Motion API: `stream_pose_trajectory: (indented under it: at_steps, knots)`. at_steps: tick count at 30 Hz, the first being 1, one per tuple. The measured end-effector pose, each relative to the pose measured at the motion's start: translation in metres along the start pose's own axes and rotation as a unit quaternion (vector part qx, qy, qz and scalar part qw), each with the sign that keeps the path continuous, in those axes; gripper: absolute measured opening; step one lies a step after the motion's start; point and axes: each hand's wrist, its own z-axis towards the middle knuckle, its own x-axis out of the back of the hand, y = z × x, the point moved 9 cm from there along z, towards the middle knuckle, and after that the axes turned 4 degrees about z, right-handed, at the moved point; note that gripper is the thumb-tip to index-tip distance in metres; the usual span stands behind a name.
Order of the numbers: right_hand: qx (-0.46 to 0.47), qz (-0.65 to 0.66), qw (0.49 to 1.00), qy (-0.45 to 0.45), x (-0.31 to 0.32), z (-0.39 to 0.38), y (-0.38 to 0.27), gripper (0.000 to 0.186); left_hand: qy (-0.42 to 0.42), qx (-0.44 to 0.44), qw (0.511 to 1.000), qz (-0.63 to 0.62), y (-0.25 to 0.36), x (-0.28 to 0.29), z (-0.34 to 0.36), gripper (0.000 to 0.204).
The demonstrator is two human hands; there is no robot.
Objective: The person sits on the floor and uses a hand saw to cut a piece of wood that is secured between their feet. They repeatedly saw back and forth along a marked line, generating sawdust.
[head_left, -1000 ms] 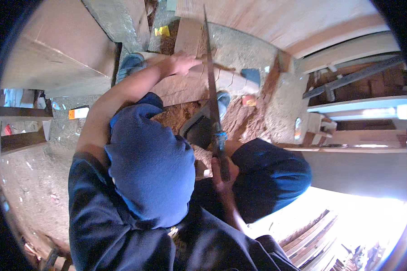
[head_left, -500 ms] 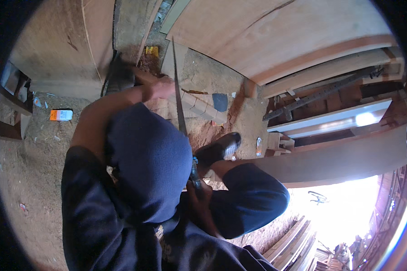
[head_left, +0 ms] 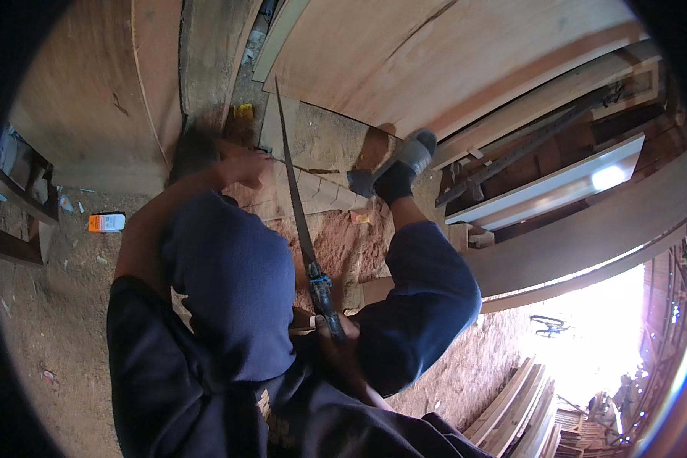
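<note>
My right hand (head_left: 339,336) is closed round the dark handle of a handsaw (head_left: 299,210), low between my knees. Blue wrapping shows where the handle meets the blade. The long tapering blade points away from me, crossing over a pale wooden board (head_left: 324,191) on the ground. Dark lines run across this board at intervals. My left hand (head_left: 243,168) is at the board's left end, thumb apart from the fingers; whether it touches the wood I cannot tell. My right foot (head_left: 411,162) is beyond the board's right end, next to a dark flat piece (head_left: 360,183).
Large plywood panels (head_left: 359,53) stand ahead and at left. A white plank (head_left: 549,183) and a rack of timber lie at right. An orange-and-white box (head_left: 107,222) and a yellow packet (head_left: 243,111) lie on the dusty ground. Stacked planks (head_left: 511,404) fill the lower right.
My right foot has moved forward and right, past the board's end. The saw's handle shows more fully between my knees. My left hand has drawn slightly left, away from the blade.
</note>
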Motion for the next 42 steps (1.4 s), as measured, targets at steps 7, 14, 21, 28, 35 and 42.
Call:
stream_pose_trajectory:
  at_steps: [7, 14, 21, 28, 35, 42]
  knots:
    - [-0.071, 0.101, 0.992, 0.001, -0.009, 0.009, 0.023, 0.021, 0.035, -0.035, 0.999, 0.014, -0.036, -0.021, 0.004, 0.079]
    - [-0.019, 0.103, 0.994, 0.015, -0.022, 0.015, 0.073, 0.016, 0.102, 0.086, 0.99, -0.043, -0.088, 0.009, -0.039, 0.074]
    - [-0.012, 0.099, 0.994, -0.048, -0.043, 0.037, 0.074, 0.013, 0.081, 0.143, 0.983, 0.087, -0.072, -0.025, -0.131, 0.069]
    - [-0.1, 0.102, 0.984, -0.104, -0.061, 0.04, 0.096, 0.012, 0.096, 0.135, 0.986, 0.004, -0.092, -0.05, -0.15, 0.073]
    - [-0.069, 0.048, 0.993, -0.084, -0.051, 0.031, 0.107, 0.014, 0.096, 0.149, 0.984, -0.02, -0.086, -0.055, -0.139, 0.072]
    - [-0.044, 0.063, 0.989, -0.124, -0.064, 0.047, 0.089, 0.015, 0.12, 0.14, 0.982, -0.038, -0.088, -0.052, -0.142, 0.069]
